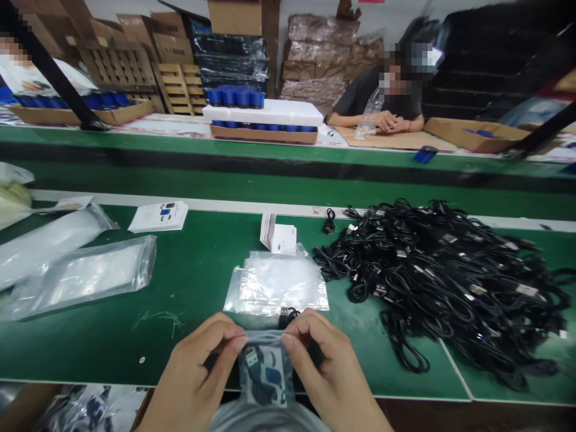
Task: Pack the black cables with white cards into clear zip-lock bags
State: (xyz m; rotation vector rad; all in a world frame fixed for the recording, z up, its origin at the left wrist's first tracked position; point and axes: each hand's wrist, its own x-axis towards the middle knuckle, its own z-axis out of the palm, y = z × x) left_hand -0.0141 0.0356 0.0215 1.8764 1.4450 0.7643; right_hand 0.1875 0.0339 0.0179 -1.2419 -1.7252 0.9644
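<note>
My left hand (202,360) and my right hand (321,360) pinch the two top corners of a small clear zip bag (265,372) at the table's front edge. Inside the bag are a black USB cable (254,375) and a printed leaflet (272,363) with product pictures. Just beyond the bag, a black cable end (288,316) pokes out near my right fingers. A stack of flat clear bags (283,282) lies ahead of both hands. Behind it stands a folded stack of white leaflets (278,235).
A large heap of black cables (450,282) spreads over the right side. Big clear plastic bags (85,270) and a leaflet pile (158,216) lie left. Filled bags (90,408) sit in a box below. Across the line, a person (382,102) rests both hands near a cardboard tray (477,133).
</note>
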